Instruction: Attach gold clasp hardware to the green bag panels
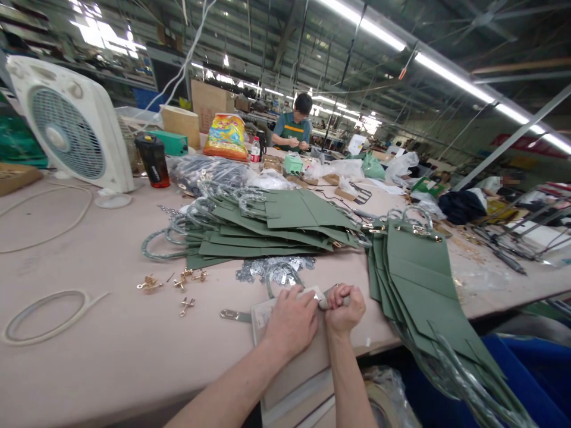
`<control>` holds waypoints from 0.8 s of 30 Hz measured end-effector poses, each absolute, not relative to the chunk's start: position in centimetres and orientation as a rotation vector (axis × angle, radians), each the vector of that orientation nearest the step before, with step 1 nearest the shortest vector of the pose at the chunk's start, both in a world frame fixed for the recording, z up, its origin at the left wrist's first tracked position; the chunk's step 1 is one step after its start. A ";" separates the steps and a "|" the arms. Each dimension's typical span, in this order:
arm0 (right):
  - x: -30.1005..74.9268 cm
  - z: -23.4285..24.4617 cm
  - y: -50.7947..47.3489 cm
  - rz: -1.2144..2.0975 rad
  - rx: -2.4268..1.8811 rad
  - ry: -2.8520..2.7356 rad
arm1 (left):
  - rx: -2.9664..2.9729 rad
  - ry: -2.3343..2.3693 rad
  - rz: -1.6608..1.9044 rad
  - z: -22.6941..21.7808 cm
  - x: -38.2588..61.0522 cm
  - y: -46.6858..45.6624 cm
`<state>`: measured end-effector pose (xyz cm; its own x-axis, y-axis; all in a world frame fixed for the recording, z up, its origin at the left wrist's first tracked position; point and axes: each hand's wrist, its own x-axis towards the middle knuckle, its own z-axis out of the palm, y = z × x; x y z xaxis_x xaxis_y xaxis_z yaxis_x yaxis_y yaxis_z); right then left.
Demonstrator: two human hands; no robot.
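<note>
My left hand [292, 321] lies closed over a pale board [261, 314] at the table's front edge, its fingers pressing a small grey-green strap piece. My right hand [344, 308] is a fist gripping the same strap end, touching the left hand. A metal-tipped strap [234, 315] pokes out to the left of the board. Small silver plates [276, 268] lie just beyond my hands. Gold clasps [181, 284] are scattered to the left.
Green bag panels with handles are stacked mid-table [272, 229] and at the right, spilling over the edge [423, 279]. A white fan [71, 122], a dark bottle [154, 160] and a cord loop [44, 315] are at left. A person [292, 128] works at the far end.
</note>
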<state>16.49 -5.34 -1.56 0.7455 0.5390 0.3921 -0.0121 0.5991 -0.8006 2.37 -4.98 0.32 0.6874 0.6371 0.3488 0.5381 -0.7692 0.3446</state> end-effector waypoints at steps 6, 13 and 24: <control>15.9 -1.6 -3.9 0.374 -1.043 -0.837 | 2.632 0.959 0.584 0.4 2.1 -4.5; 15.7 -1.7 -3.9 0.370 -1.168 -0.942 | 2.592 1.115 0.509 0.2 2.8 -3.8; 18.4 1.9 -1.7 0.595 -0.942 -0.722 | 2.557 1.140 0.534 0.0 3.0 -4.0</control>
